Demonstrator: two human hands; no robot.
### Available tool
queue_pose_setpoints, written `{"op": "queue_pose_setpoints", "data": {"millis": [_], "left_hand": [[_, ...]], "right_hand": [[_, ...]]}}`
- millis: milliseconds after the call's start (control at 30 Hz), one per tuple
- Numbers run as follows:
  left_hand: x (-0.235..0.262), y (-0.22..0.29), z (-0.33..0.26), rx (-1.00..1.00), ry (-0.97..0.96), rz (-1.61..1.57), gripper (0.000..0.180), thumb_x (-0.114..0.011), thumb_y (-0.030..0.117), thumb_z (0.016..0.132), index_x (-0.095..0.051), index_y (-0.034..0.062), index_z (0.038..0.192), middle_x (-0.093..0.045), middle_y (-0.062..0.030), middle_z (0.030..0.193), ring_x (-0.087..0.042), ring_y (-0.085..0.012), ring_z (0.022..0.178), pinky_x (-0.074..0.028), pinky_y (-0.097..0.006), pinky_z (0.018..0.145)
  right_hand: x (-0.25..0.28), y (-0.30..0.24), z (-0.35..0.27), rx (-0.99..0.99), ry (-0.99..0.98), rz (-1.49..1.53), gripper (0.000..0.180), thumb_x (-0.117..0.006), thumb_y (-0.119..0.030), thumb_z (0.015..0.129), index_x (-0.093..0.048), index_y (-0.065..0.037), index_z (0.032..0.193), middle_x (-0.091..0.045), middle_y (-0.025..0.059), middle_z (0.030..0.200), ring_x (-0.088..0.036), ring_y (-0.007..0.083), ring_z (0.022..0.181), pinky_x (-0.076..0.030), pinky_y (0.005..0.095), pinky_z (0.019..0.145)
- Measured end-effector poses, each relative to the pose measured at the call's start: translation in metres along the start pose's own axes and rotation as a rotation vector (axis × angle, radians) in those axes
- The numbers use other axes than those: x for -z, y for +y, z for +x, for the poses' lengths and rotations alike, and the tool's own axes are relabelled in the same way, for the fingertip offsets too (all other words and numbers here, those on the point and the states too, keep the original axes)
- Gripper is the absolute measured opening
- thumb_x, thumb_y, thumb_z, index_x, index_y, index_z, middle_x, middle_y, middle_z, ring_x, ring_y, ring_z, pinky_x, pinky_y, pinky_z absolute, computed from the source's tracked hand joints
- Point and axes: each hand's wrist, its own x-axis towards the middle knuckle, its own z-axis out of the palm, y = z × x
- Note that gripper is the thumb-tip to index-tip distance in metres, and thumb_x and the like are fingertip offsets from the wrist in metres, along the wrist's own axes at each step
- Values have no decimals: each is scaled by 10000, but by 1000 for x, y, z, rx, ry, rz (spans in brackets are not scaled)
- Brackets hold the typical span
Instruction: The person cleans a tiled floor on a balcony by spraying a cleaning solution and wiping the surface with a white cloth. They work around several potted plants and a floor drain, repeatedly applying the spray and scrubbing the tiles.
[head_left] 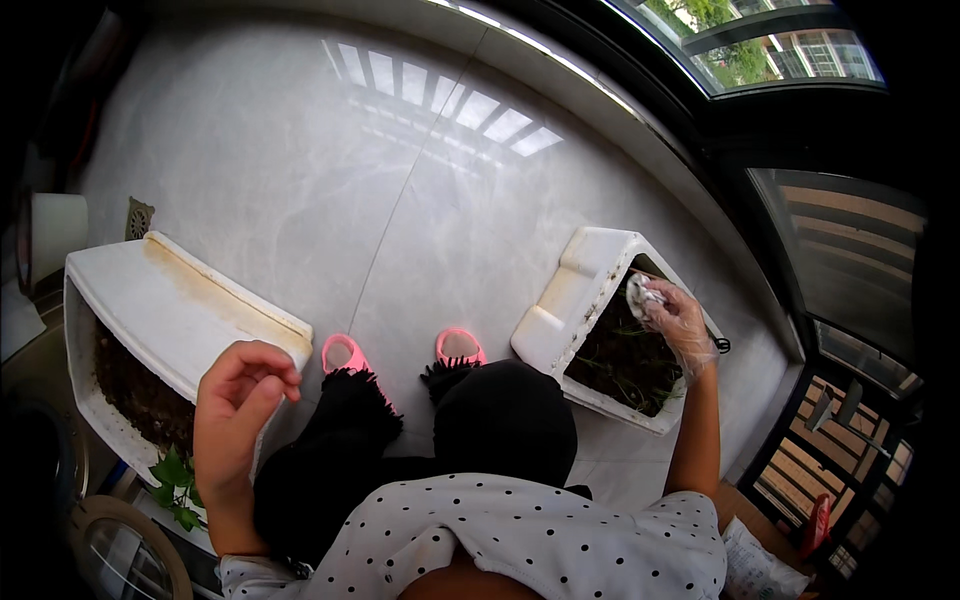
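My right hand point(675, 315) wears a clear plastic glove. Its fingers close round a small white crumpled wad with dark specks point(638, 296); its kind is unclear. Hand and wad are over the far end of a white foam planter box point(565, 295) on my right. Dark soil point(625, 355) with thin green plants fills that box. My left hand point(240, 395) is bare, its fingers loosely curled with nothing visible in them. It is raised by the right end of a second white foam box point(200, 300), which holds brown soil point(140, 390).
A leafy green plant point(175, 490) grows near my left wrist. Below it is a round door point(130, 550). My feet in pink slippers point(460, 345) stand on grey tiles between the boxes. A floor drain point(139, 218) is at far left; windows point(790, 45) line the right.
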Motion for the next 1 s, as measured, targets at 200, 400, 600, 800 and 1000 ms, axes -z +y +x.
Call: {"op": "queue_pose_setpoints", "data": {"millis": [200,400,600,800,1000], "left_hand": [[-42,-33,57,-3,-603,836,91,-572,89,772,-587,1,755,-574,-88,694,-553,-162,679,-442,-277,640],[-47,-182,184,-193,-429,1387,302,-715,198,669,-534,59,867,-572,-98,862,-548,-271,853,-432,-376,718],[-61,-254,184,-265,-323,1387,582,-809,353,526,-489,91,935,-455,-84,938,-439,-249,971,-357,-383,803],[-78,-274,186,-283,-72,1258,594,-824,382,474,-484,105,874,-438,-64,911,-411,-235,940,-331,-370,771],[-79,-285,197,-311,85,1206,566,-807,436,451,-457,120,765,-447,-27,806,-444,-219,818,-314,-352,691]], "right_hand": [[-126,-40,104,515,-77,-357,241,-555,-74,781,-596,-49,1017,-606,144,906,-594,282,776,-473,342,709],[-225,11,202,427,30,-834,314,-526,-82,785,-560,-92,1096,-495,162,1187,-524,335,991,-420,378,884],[-200,-22,130,515,-60,-384,337,-578,-141,783,-551,-50,1106,-510,187,1171,-526,313,1035,-423,376,883],[-159,-16,76,225,-309,-112,282,-555,-146,825,-559,-12,1073,-613,184,960,-597,245,893,-467,321,782],[-149,2,63,157,-348,-78,265,-533,-123,845,-553,9,1073,-615,169,976,-590,213,898,-463,304,776]]}}
